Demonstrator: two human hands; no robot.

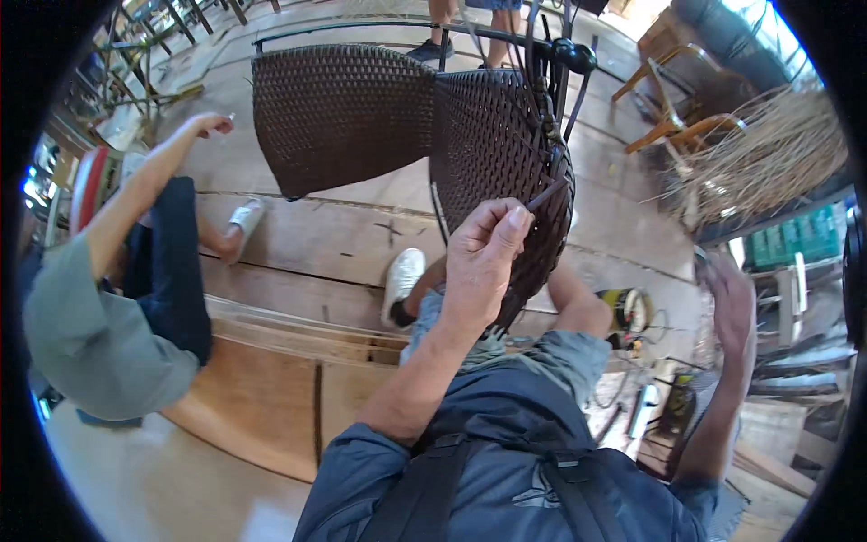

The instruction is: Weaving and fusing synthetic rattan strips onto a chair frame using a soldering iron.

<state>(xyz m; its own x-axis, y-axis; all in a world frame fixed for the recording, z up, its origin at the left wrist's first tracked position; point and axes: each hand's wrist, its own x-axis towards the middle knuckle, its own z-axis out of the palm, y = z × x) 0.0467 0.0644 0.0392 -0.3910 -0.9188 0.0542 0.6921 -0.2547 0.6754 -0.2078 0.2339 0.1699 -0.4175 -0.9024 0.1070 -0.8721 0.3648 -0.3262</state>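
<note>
While the left hand pinches a dark wicker strand, weaving a brown chair.
Right hand hangs blurred at right, fingers' state unclear; another person sits left.

**What the fisheye view keeps out of sight**

The raised right hand is smeared by motion blur, so its fingers cannot be told apart. The person standing beyond the dark brown woven wicker chair is cut off above the shins by the top edge. The seated co-worker in the grey-green shirt loses head and back to the left rim.
</note>
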